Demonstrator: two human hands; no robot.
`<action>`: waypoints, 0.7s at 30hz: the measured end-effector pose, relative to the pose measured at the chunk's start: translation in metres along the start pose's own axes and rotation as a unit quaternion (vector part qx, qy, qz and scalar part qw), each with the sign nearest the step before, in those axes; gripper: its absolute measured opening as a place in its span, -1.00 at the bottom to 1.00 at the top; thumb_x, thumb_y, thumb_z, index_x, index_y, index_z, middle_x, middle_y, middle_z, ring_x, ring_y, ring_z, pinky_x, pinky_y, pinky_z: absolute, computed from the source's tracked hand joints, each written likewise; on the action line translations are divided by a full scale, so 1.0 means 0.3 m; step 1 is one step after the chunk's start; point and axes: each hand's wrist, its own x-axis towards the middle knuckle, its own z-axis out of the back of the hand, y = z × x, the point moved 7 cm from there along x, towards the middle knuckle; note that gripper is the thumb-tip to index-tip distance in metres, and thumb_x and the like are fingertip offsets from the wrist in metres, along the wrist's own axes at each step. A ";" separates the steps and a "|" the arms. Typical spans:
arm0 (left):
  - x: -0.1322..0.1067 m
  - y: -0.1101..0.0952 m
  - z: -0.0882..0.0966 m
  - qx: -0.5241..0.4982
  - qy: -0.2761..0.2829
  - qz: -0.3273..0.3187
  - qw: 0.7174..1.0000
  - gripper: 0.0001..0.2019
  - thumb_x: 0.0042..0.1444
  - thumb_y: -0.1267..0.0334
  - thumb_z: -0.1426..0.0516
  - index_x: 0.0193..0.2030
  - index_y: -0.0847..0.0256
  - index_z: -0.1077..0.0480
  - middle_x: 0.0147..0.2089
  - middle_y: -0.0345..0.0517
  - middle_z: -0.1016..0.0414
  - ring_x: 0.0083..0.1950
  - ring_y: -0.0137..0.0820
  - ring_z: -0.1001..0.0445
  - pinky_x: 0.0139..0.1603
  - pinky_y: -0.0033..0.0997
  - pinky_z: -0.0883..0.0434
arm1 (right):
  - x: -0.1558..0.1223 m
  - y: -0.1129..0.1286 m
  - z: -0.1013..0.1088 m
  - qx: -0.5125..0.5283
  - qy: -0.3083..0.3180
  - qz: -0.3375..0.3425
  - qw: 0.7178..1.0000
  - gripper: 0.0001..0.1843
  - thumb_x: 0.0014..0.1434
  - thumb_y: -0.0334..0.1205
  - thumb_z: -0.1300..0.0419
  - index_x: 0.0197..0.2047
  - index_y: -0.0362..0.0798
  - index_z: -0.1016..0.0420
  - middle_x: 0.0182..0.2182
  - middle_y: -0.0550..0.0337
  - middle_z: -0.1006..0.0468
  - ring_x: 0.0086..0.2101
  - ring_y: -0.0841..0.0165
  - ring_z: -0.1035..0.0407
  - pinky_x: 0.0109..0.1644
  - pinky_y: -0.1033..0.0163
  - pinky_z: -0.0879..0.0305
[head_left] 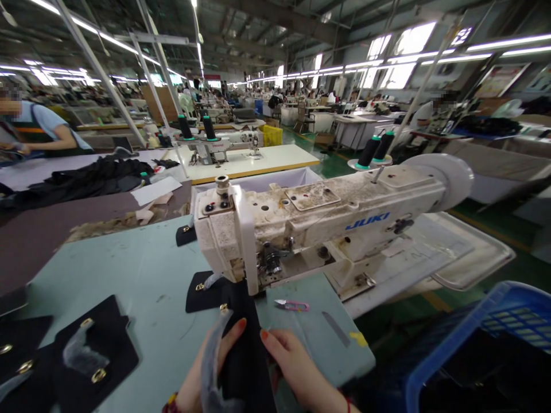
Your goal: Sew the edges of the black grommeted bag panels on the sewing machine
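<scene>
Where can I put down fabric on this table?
Bare tabletop lies between the black pieces and the sewing machine, and right of the scissors. Crowded: by the presser foot, at the left hand and right hand on the black strip.

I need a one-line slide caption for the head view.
Left hand and right hand hold black fabric at a JUKI sewing machine, pink snips beside them.

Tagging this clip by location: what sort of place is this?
Probably a sewing factory floor: a JUKI industrial sewing machine, more sewing machines in rows beyond it, and black fabric panels with metal rings on the table.
</scene>
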 end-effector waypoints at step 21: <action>0.068 0.043 0.120 0.027 -0.029 -0.134 0.990 -0.55 -0.23 0.12 -0.38 -0.10 0.08 -0.58 0.16 -0.01 -0.51 0.26 0.04 -0.35 0.26 -0.09 -0.35 | 0.001 0.042 -0.001 -0.105 -0.043 0.053 0.992 -0.16 -0.18 0.62 -0.03 -0.59 -0.12 -0.12 -0.68 0.29 -0.10 -0.66 0.59 -0.05 -0.65 0.47 0.02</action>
